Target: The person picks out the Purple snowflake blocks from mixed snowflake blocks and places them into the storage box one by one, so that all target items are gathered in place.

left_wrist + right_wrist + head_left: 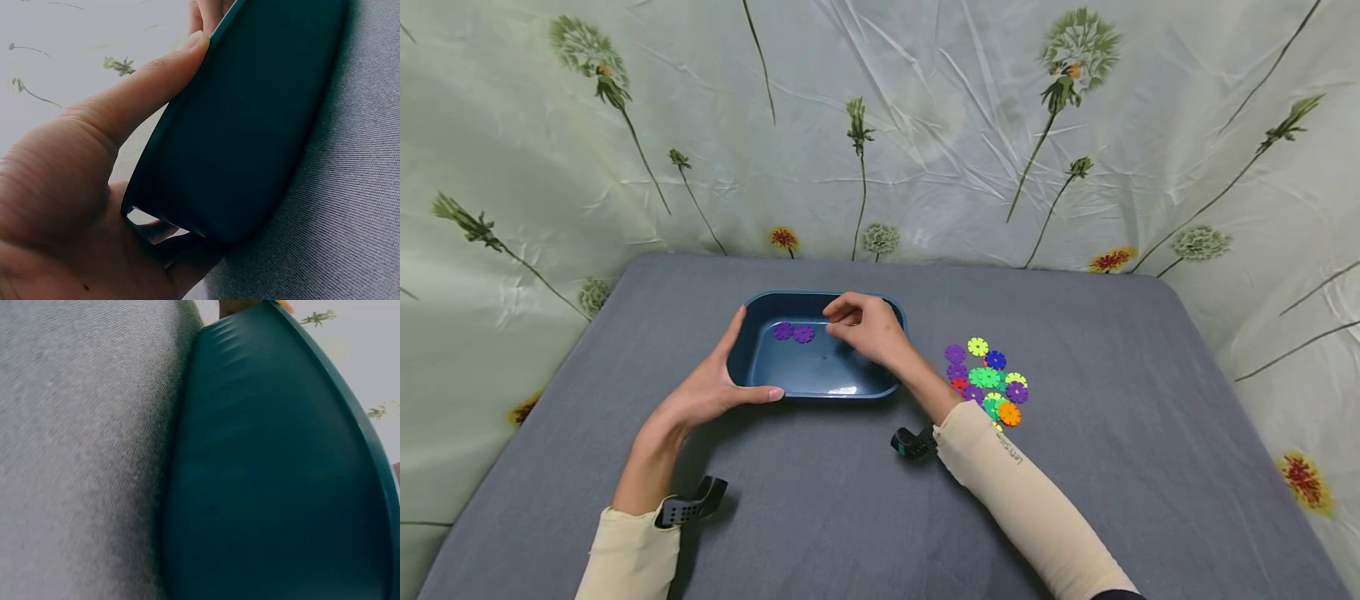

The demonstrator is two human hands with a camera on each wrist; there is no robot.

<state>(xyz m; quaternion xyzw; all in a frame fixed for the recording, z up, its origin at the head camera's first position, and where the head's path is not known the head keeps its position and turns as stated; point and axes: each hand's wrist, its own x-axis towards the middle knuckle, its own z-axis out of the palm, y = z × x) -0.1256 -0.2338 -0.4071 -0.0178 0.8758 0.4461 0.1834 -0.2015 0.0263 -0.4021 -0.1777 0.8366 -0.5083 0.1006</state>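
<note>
A dark blue plastic tray (820, 390) stands on the grey cloth. My left hand (718, 379) holds its left end, the thumb along the front rim and the fingers spread round the left side; the left wrist view shows that thumb (156, 78) against the tray's wall (231, 125). Two purple flower-shaped discs (803, 334) lie side by side inside, toward the back left. Over the tray's right half hovers my right hand (872, 329), fingers bent, with a gap between thumb and fingertips and no disc visible there. In the right wrist view the tray's wall (275, 456) hides most of that hand.
Right of the tray lies a loose pile of flower-shaped discs (987, 378) in purple, green, yellow, blue, red and orange, some overlapping. My right forearm passes just left of the pile. A flower-printed curtain (925, 167) hangs behind the table's back edge.
</note>
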